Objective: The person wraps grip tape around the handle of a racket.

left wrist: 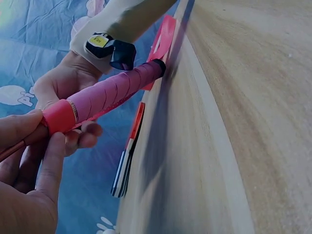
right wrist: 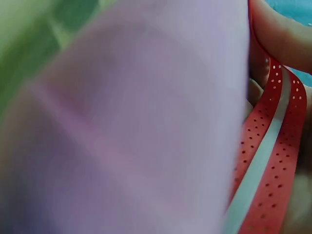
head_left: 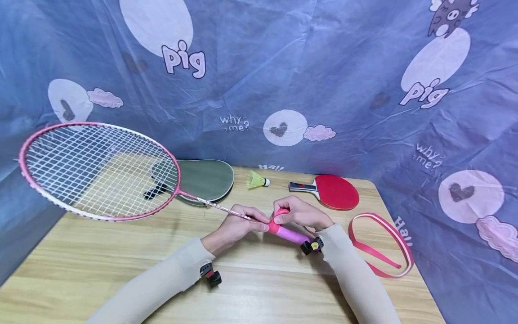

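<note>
A wood-grain table (head_left: pixel 251 292) bears a green case (head_left: pixel 206 176), shuttlecock (head_left: pixel 257 181), red paddle (head_left: pixel 337 192) and pink tape (head_left: pixel 377 254).

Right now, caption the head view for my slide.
Fingers hold a badminton racket and red tape at its handle; shuttlecock and paddle lie beyond.

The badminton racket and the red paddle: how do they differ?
The badminton racket has a strung, see-through head; the red paddle has a solid one. The racket has a long, thin shaft; the paddle just a short handle. The racket is held above the wooden table; the paddle lies on it. Both have rounded heads.
</note>
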Demonstrator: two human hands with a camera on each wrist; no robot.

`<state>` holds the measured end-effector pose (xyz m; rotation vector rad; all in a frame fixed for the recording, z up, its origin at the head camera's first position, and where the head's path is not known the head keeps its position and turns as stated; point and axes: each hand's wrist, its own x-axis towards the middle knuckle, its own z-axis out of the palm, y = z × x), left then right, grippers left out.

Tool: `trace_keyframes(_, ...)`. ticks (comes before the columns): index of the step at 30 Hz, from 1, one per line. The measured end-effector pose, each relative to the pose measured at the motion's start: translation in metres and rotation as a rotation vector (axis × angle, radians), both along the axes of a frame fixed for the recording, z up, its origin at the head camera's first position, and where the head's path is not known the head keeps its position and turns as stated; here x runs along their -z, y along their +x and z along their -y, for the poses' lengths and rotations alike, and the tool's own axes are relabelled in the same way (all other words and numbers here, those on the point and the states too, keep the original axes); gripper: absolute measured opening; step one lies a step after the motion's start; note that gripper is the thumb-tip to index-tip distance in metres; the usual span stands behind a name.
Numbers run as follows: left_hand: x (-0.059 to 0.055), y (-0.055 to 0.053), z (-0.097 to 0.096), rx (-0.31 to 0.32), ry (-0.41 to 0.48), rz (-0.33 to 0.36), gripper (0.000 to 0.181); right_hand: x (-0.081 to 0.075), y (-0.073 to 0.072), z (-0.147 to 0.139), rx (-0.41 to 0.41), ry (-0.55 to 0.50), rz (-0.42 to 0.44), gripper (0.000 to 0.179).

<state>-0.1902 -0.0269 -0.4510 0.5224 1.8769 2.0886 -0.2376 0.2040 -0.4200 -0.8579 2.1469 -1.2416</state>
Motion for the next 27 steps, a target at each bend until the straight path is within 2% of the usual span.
trace_keyframes(7,0.001,0.001,0.0,0.0,0.027,0.016,0.027,0.003,0.002,0.002,0.003,-0.054,0.108,0.029)
trace_keyframes(9,0.0,0.001,-0.001,-0.028,0.018,0.013,0.029,0.004,0.002,0.001,0.031,-0.072,0.108,0.026)
trace_keyframes(11,-0.001,0.002,-0.002,-0.082,-0.024,0.015,0.03,0.005,0.002,0.001,0.064,-0.099,0.112,0.023)
trace_keyframes(16,-0.003,0.005,-0.006,-0.204,-0.078,0.065,0.028,0.01,0.001,0.0,0.114,-0.181,0.086,0.013)
trace_keyframes(20,-0.003,0.006,-0.009,-0.261,-0.071,0.089,0.031,0.013,0.003,0.004,0.137,-0.218,0.024,0.015)
trace_keyframes(23,-0.004,0.007,-0.01,-0.277,-0.072,0.087,0.03,0.012,0.004,0.007,0.149,-0.216,-0.003,0.017)
trace_keyframes(27,-0.003,0.008,-0.009,-0.277,-0.055,0.096,0.024,0.009,0.005,0.008,0.168,-0.183,0.015,0.015)
